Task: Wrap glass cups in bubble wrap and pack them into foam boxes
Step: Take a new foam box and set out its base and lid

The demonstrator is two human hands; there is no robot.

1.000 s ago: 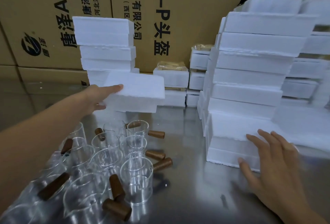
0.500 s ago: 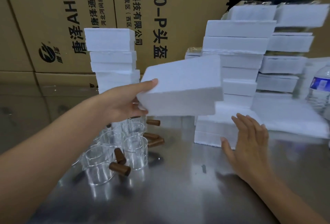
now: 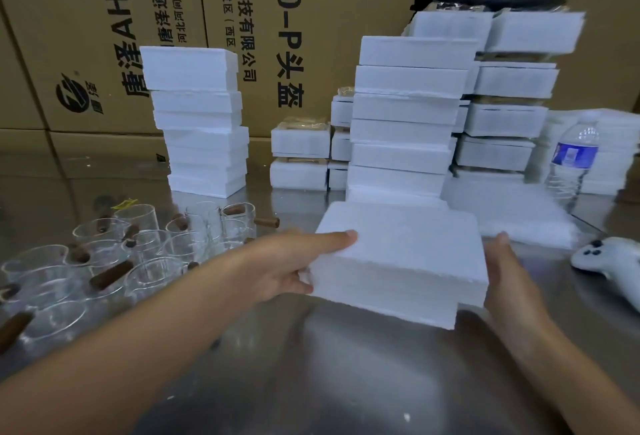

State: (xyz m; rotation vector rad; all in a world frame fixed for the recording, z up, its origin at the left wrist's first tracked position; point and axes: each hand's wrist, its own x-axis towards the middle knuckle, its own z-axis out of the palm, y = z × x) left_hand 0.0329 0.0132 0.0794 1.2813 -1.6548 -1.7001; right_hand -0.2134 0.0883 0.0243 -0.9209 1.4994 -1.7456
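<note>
While in left hand (image 3: 277, 272) — foam box (image 3: 405, 261).

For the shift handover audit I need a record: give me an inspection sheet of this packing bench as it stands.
Surface: steel table, reflective, with a few white crumbs.
Job's things: foam box at centre front; glass cups with wooden handles clustered at left; foam box stacks behind.
Clutter: water bottle and white controller, at right.
Grippers: left hand grips the box's left edge; right hand at its right edge, fingers hidden.
Cables: nothing seen.
Surroundings: cardboard cartons behind.
</note>
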